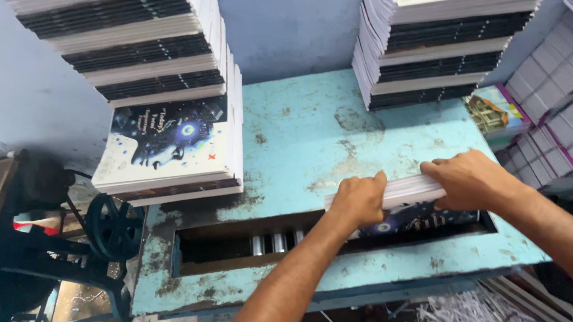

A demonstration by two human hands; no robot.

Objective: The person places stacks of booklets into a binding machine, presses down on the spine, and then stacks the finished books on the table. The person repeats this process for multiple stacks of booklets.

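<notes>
Booklets (408, 189) in a small bundle, white page edges up, are sitting right at the back edge of the long slot (239, 246) cut into the worn blue desk (312, 138) — both hands are clamped on that bundle. Left hand (359, 199) grips its left end, right hand (466, 179) presses down on its right end, so they're a little apart. Below the bundle, inside the slot, a dark cover (414, 220) shows, plus some metal rollers (276, 242) further left. Two tall stacks of the same booklets stand at the back — left stack (165, 89), right stack (443, 29). Paper trimmings (462, 314) lie below the desk, black wheel (111, 229) off to the left.
</notes>
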